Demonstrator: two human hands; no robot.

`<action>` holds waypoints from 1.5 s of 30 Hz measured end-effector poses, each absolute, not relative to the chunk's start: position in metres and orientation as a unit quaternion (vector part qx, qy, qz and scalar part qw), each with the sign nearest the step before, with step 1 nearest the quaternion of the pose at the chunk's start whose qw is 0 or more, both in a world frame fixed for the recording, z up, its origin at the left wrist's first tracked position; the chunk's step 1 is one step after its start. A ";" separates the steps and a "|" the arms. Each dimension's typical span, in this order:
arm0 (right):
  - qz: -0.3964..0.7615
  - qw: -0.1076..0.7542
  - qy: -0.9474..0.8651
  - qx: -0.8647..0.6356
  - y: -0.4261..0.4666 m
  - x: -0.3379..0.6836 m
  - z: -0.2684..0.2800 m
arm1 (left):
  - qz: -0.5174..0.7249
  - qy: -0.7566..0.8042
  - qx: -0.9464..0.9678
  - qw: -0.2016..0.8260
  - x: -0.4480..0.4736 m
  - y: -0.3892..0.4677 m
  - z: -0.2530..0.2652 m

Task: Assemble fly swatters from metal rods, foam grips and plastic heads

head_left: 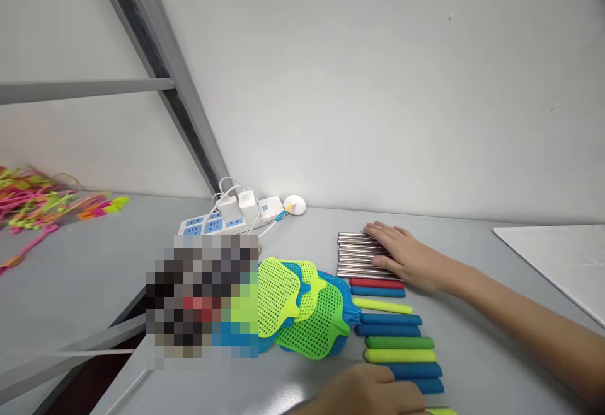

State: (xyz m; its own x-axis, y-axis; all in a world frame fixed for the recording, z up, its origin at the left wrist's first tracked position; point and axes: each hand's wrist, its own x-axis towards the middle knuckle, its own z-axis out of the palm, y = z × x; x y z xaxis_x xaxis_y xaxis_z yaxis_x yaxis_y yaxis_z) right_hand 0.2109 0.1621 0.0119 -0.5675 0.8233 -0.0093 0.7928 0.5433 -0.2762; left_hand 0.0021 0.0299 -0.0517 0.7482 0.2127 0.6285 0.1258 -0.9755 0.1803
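Note:
My right hand (406,254) lies with fingers stretched out over a row of shiny metal tubes (352,256), touching their right part. My left hand (371,393) is at the bottom edge, fingers bent and close together, beside the colored handles. Whatever it may hold is hidden; a yellow-green end (439,411) shows just past its fingers. Blue handles (418,371), a green handle (401,342), a yellow handle (382,306) and a red handle (377,282) lie side by side below the tubes. Left of them, perforated fly swatter heads (278,295) overlap in yellow, green and blue.
A white power strip (250,222) with plugged-in chargers and cables stands against the wall. Pixelation covers the area left of the swatter heads. Bright, tangled colored pieces (42,200) lie far left, behind grey metal frame bars (174,68). A white panel (562,257) lies at right.

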 end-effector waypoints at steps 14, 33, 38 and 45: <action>0.055 0.074 -0.850 -0.519 0.101 0.219 0.020 | 0.421 0.130 0.897 0.029 -0.003 0.029 0.022; 0.129 0.238 -0.706 -0.655 -0.025 0.254 -0.042 | 0.715 0.387 0.469 0.344 -0.011 0.004 0.015; 0.308 0.413 -0.586 -0.625 -0.046 0.253 -0.024 | 0.756 0.307 0.289 0.500 -0.020 -0.016 0.012; 0.666 0.623 -0.203 -0.356 -0.068 0.258 -0.010 | 0.676 0.139 0.118 0.714 -0.060 -0.072 0.003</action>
State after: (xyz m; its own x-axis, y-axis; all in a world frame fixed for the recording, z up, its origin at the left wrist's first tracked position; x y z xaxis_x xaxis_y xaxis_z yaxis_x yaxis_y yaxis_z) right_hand 0.2585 -0.0682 -0.0099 0.0297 0.9748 -0.2213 -0.6853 -0.1413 -0.7144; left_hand -0.0596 -0.0718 0.0033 0.0464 0.9982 -0.0383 -0.9324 0.0570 0.3568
